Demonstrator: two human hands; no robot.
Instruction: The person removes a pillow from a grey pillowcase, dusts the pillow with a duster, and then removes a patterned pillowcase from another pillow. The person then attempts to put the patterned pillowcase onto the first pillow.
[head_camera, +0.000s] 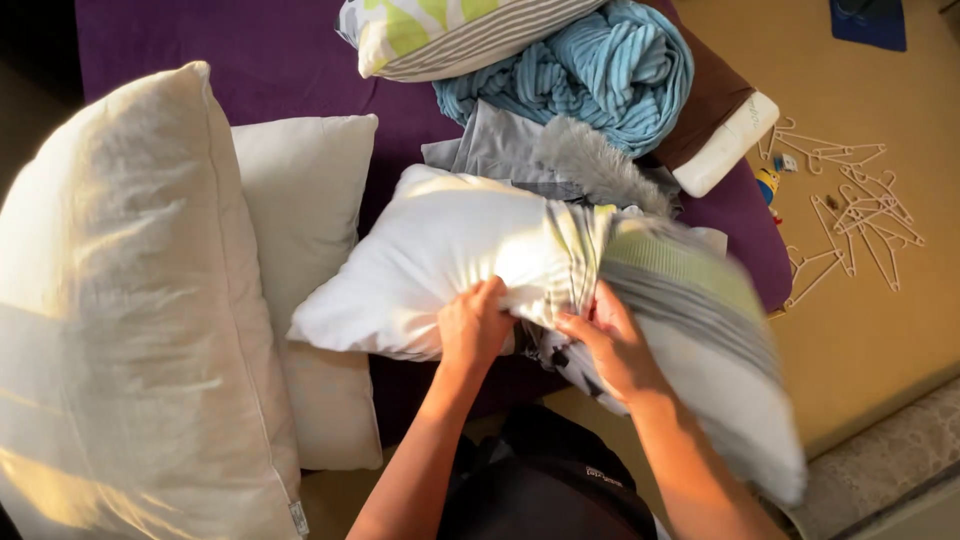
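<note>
White pillow (430, 265), half in a striped pillowcase (680, 300), clutched by left hand (473, 325) and right hand (615, 345)

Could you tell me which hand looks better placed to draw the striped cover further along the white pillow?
Probably the right hand: it grips the bunched edge of the striped cover, while the left hand presses on the bare white pillow, steadying it.

A small white label (299, 517) (a sewn-in tag, its print too small to make out) hangs at the near corner of the big left pillow (130, 320).
</note>
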